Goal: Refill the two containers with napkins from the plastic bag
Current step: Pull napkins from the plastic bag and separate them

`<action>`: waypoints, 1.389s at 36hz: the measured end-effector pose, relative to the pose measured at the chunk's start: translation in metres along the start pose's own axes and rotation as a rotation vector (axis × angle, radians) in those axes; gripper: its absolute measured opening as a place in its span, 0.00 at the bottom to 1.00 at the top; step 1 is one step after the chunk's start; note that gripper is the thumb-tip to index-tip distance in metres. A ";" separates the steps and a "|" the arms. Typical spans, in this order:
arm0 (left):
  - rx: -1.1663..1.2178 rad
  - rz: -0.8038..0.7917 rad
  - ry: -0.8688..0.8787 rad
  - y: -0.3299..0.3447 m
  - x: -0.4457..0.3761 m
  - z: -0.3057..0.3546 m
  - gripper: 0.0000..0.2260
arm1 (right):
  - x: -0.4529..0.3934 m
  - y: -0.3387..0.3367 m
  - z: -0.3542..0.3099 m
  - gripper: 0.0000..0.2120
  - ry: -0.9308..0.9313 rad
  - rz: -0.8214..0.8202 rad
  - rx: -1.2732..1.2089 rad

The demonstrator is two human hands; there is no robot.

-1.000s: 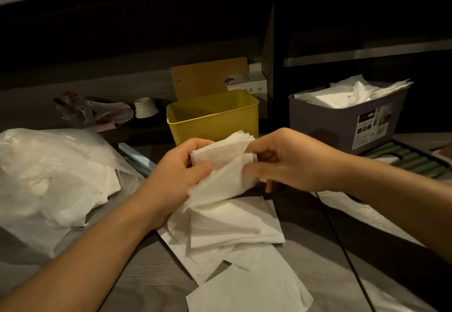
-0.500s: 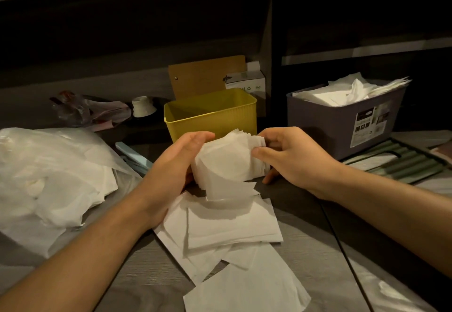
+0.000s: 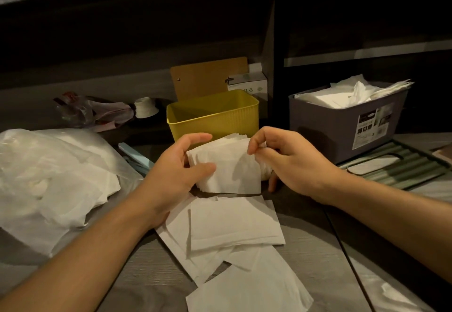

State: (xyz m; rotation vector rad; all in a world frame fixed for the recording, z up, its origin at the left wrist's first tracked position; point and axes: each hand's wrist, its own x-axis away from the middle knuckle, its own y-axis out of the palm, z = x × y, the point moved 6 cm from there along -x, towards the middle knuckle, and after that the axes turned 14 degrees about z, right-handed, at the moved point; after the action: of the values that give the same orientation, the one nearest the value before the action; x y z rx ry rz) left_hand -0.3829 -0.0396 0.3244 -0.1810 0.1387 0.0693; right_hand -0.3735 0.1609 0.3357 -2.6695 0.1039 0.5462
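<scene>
Both hands hold a stack of white napkins upright just in front of the yellow container, whose inside looks bare. My left hand grips the stack's left side, thumb on its front. My right hand pinches the stack's top right corner. Several loose napkins lie spread on the table below my hands. The grey container at the right is filled with napkins. The clear plastic bag with napkins inside lies at the left.
A brown clipboard and a small white box stand behind the yellow container. A crumpled wrapper and a small white cup sit at the back left. A green slatted lid lies at the right.
The hanging napkin has been folded up into the stack. The stack now stands squared between both hands. My right hand shifted from the stack's side to its top corner.
</scene>
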 end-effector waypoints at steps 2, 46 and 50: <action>-0.007 0.005 0.002 0.000 0.000 0.000 0.20 | 0.000 0.001 -0.001 0.11 0.014 -0.021 -0.001; -0.047 -0.034 0.063 0.001 0.003 0.002 0.22 | -0.009 -0.003 0.015 0.09 0.249 -0.039 -0.065; -0.056 -0.032 0.086 0.001 0.002 0.001 0.23 | -0.008 -0.006 0.018 0.05 0.356 -0.089 -0.120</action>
State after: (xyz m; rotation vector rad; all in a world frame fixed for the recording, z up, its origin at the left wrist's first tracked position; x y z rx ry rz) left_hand -0.3807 -0.0385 0.3251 -0.2416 0.2196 0.0340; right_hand -0.3865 0.1740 0.3266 -2.8459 0.0542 0.0464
